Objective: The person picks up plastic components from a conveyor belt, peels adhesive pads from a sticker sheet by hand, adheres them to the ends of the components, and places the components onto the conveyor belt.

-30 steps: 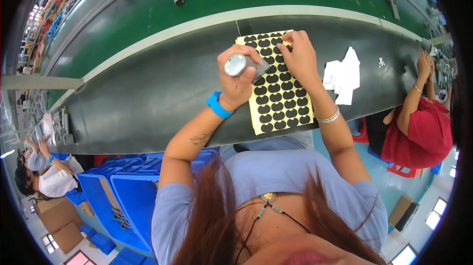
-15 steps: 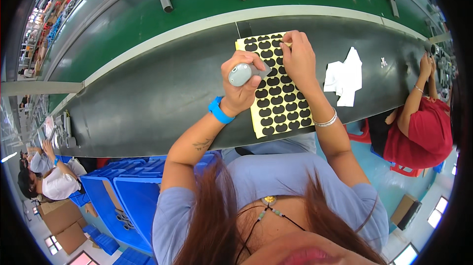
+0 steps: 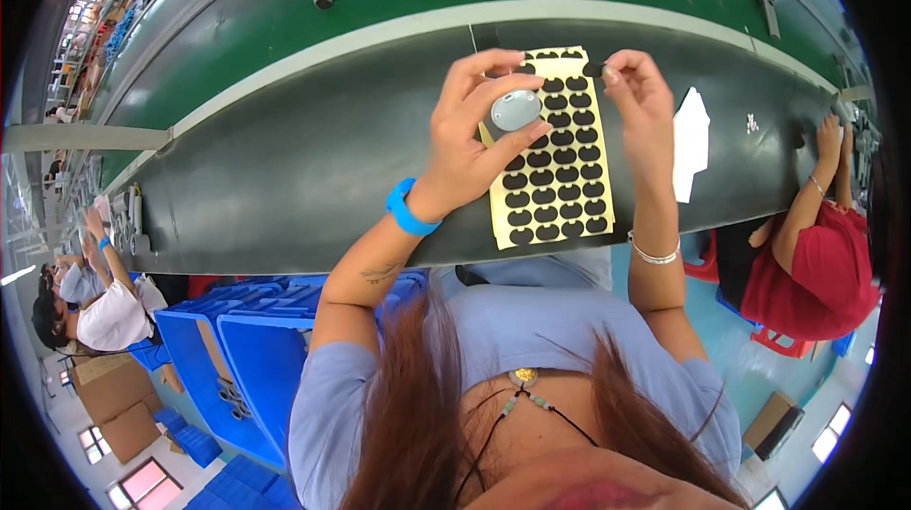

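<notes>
Item: small round grey part (image 3: 515, 110), held up by your left hand (image 3: 470, 145), fingers curled round its rim above the dark workbench (image 3: 285, 168). Item: one black sticker (image 3: 593, 68), pinched between thumb and forefinger of your right hand (image 3: 641, 107), not yet on the part. Item: yellow sticker sheet (image 3: 555, 154), lying on the bench, most pads remaining; work judged early.

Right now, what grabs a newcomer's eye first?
The yellow sheet of black stickers, lying mid-frame on the dark bench. Above it, the left hand holds a small grey disc, while the right hand pinches one black sticker at the sheet's top edge.
</notes>
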`<action>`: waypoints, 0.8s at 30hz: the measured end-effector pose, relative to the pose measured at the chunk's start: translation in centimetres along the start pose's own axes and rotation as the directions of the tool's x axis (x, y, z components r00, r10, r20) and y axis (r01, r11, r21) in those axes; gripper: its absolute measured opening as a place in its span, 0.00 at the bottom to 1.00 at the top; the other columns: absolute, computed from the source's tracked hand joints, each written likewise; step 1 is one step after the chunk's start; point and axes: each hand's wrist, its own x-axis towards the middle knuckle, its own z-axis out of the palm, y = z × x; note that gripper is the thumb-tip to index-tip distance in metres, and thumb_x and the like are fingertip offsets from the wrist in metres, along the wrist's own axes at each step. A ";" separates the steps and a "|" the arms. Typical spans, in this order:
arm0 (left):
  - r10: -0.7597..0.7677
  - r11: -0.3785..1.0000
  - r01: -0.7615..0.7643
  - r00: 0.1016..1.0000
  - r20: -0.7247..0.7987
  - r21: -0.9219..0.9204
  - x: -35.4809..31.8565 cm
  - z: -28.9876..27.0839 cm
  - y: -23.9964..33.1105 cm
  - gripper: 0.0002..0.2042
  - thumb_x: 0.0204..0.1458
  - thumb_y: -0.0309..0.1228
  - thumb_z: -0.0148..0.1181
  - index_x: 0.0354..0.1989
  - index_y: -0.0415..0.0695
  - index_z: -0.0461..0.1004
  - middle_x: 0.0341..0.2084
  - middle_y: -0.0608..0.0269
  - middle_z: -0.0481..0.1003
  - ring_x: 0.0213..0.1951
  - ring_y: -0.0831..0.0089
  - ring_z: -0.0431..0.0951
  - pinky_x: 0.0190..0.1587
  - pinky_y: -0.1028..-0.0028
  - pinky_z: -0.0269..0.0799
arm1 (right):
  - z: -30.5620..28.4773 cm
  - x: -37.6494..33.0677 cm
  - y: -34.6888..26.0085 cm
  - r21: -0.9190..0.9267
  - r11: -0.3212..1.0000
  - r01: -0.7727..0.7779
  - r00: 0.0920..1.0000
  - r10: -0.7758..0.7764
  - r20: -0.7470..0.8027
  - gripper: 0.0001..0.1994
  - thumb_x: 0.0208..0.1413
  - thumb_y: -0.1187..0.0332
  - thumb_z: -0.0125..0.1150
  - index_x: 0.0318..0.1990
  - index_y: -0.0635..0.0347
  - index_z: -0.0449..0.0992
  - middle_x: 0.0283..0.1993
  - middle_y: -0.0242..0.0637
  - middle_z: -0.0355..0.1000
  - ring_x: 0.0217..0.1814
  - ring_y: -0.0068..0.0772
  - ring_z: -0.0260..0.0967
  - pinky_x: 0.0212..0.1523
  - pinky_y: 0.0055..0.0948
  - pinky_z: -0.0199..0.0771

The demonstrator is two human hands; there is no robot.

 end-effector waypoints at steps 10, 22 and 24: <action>-0.338 0.938 0.342 0.939 0.066 -0.052 -1.6 0.6 4.3 0.22 0.40 0.15 0.66 0.47 0.42 0.76 0.41 0.58 0.75 0.28 0.78 0.76 0.29 0.81 0.76 | 1.7 -7.4 -7.1 0.225 0.962 0.155 0.976 -0.184 0.115 0.16 0.54 0.82 0.58 0.48 0.65 0.63 0.36 0.34 0.68 0.44 0.24 0.69 0.47 0.24 0.69; -0.448 0.754 0.498 0.867 0.220 -0.428 -2.8 1.5 5.3 0.25 0.46 0.16 0.63 0.55 0.35 0.69 0.55 0.51 0.64 0.44 0.72 0.75 0.44 0.75 0.80 | 1.1 -8.1 -6.8 0.193 0.974 0.119 0.981 -0.146 0.132 0.17 0.53 0.85 0.55 0.48 0.66 0.59 0.41 0.37 0.66 0.49 0.29 0.71 0.46 0.25 0.75; -0.436 0.750 0.498 0.867 0.242 -0.436 -2.7 1.4 5.2 0.24 0.47 0.16 0.62 0.56 0.35 0.68 0.55 0.50 0.63 0.44 0.71 0.75 0.44 0.75 0.80 | 0.9 -8.1 -6.8 0.164 0.980 0.116 0.979 -0.141 0.149 0.17 0.52 0.85 0.56 0.48 0.65 0.60 0.40 0.36 0.66 0.49 0.29 0.71 0.46 0.25 0.75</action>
